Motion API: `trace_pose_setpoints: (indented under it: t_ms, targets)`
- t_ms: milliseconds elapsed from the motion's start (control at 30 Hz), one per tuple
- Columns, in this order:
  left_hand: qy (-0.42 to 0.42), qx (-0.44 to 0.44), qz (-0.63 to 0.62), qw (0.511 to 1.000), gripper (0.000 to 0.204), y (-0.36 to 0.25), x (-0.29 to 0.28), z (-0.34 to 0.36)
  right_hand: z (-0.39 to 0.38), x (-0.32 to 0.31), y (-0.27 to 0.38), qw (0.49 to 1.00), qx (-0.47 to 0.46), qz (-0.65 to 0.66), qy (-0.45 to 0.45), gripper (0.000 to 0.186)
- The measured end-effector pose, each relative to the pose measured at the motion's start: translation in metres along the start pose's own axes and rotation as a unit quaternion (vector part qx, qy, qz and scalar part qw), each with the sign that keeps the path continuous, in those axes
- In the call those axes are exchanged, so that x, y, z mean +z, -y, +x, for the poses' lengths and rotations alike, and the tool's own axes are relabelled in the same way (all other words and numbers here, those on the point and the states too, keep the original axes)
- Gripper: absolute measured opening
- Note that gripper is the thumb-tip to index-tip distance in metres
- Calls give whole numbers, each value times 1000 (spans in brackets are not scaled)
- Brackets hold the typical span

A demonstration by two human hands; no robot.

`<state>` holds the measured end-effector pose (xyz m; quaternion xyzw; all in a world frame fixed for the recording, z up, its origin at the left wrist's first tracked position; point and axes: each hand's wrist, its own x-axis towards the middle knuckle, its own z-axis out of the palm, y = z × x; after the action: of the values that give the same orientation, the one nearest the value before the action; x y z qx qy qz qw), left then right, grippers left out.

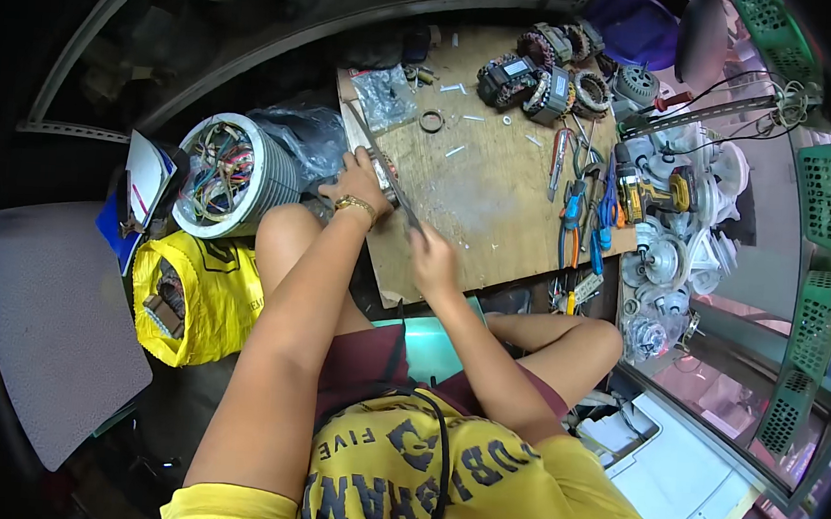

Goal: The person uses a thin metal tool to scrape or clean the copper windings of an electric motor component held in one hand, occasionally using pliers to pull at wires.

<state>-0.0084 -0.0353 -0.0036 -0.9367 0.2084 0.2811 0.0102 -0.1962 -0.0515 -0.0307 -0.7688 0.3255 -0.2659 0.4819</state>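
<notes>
The right hand [432, 260] has its grip wrapped round the near end of a long, thin grey metal bar [400, 190], which slants up-left across the table [481, 206], just right of the nearer left hand [355, 184]. That hand covers a pale, narrow piece [359, 138] at the table's left edge; whether it pinches or presses, I cannot tell. White labels [515, 67] on copper-wound metal motor cores [549, 98] are too small to read.

A long, narrow, dark metal tool [394, 182] slanted over the desk [474, 235]. A small pale piece [357, 138] lay beside it, partly hidden.
</notes>
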Motion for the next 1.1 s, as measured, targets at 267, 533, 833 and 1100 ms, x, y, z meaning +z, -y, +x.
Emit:
trace_pose_setpoints:
  t_ms: [267,533,833,1100]
  targets:
    - [33,-53,-49,997,122,48,2,4,-54,-35,43,998,33,29,45,28]
    - [11,1,22,1000,113,-5,-2,6,73,30,9,1000,-5,21,-5,31]
    - [12,-25,-6,1000,116,26,-6,-1,-60,-86,42,981,154,60,100,30]
    - [-45,22,-71,996,118,15,6,-9,7,-46,-11,965,218,141,50,30]
